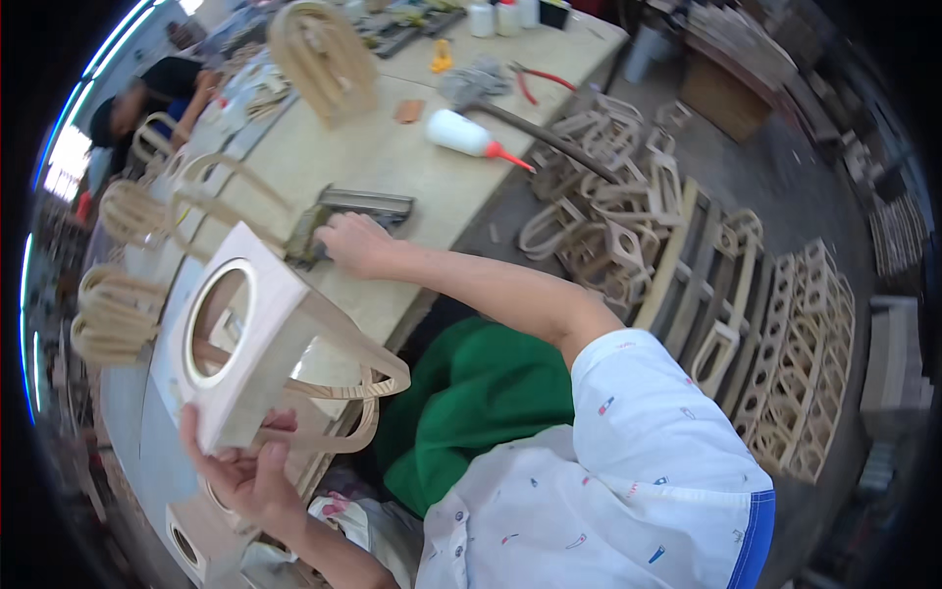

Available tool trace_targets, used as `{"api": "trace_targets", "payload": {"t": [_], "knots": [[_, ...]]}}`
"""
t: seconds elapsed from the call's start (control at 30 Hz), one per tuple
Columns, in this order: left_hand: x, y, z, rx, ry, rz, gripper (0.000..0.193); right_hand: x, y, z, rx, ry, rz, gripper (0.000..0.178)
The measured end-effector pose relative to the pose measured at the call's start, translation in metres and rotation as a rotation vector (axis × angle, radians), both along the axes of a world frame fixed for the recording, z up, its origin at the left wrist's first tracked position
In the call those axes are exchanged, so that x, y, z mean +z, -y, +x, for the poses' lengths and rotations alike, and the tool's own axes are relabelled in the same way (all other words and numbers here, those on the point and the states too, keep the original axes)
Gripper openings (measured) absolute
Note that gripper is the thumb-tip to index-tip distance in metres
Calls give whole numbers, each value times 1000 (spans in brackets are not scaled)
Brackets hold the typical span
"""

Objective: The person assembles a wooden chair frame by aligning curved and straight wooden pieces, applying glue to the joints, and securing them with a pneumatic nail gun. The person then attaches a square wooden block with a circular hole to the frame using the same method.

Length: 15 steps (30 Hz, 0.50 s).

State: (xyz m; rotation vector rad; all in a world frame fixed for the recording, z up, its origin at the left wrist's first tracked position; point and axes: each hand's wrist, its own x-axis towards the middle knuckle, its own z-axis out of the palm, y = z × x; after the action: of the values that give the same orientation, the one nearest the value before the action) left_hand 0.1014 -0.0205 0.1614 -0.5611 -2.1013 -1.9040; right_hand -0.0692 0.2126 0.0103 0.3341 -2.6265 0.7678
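My left hand [257, 483] grips the lower edge of a pale wooden frame [265, 314], fingers and thumb on either side. The frame has a flat board with a round hole, and bent wooden loops reach from it toward my lap. Farther off on the table, my right hand [355, 245] is curled at a grey metal tool [368, 203], which looks like a nail gun. Its fingertips are partly hidden, and the tool lies on its side on the tabletop.
A white glue bottle [456, 132] with a red nozzle lies near the table's right edge, by a hammer [530, 128] and red-handled pliers [530, 80]. Bent wooden loops [324, 59] stand on the table. Wooden frames [618, 196] pile up at right. Another person [147, 103] works at far left.
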Motion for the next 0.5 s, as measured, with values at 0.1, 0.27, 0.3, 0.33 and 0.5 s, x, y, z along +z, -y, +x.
{"api": "trace_targets", "payload": {"t": [0.1,0.27,0.3,0.33,0.5], "knots": [[14,-22,-4,-128,-25,32,84,51,-61,80,20,91,-655,28],[15,-112,-13,-478,222,137,83,73,-137,291,-8,229,-1462,34],[10,-146,-14,-555,309,142,81,65,-141,331,-53,227,-1426,34],[5,-177,-12,-714,372,188,79,59,-139,362,-68,243,-1392,35],[-54,-298,5,-930,482,-168,78,54,-121,430,-638,134,-1508,35]]}}
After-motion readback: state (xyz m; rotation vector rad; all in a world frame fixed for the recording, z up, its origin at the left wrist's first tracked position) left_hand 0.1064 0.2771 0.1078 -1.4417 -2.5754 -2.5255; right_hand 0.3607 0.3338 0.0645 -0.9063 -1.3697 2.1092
